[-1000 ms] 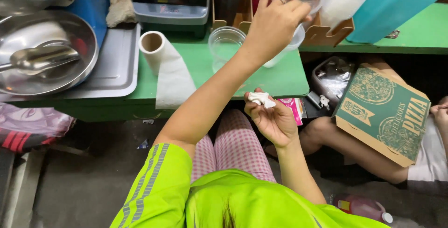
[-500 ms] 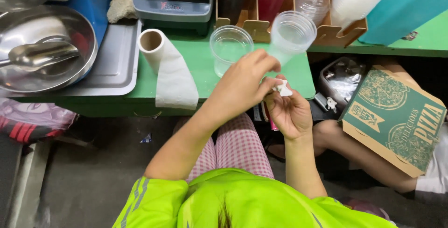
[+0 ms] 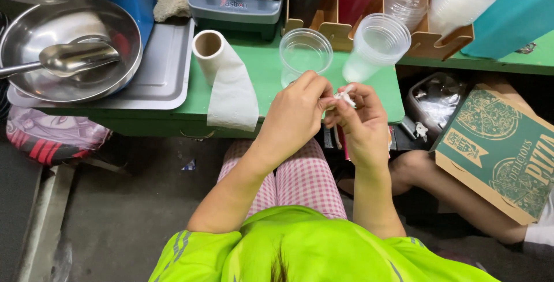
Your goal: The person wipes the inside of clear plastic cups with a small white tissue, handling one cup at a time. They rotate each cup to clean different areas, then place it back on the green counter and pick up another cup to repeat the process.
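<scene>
Bowl (image 3: 69,51) with spoon (image 3: 75,58) sitting on tray (image 3: 167,68) upper left, paper roll (image 3: 228,77) lying right of it, two cups (image 3: 304,52) standing upper centre — hands (image 3: 297,115) meeting below them, box (image 3: 502,146) lying lower right.

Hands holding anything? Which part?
Both hands, left hand and right hand, pinch a small white crumpled scrap at its edges with their fingertips; what it is cannot be told.

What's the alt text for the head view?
Both hands, left and right, pinch a small white scrap at the edge of a green table. Behind them stand two clear cups, a paper roll and a steel bowl holding a spoon.
</scene>
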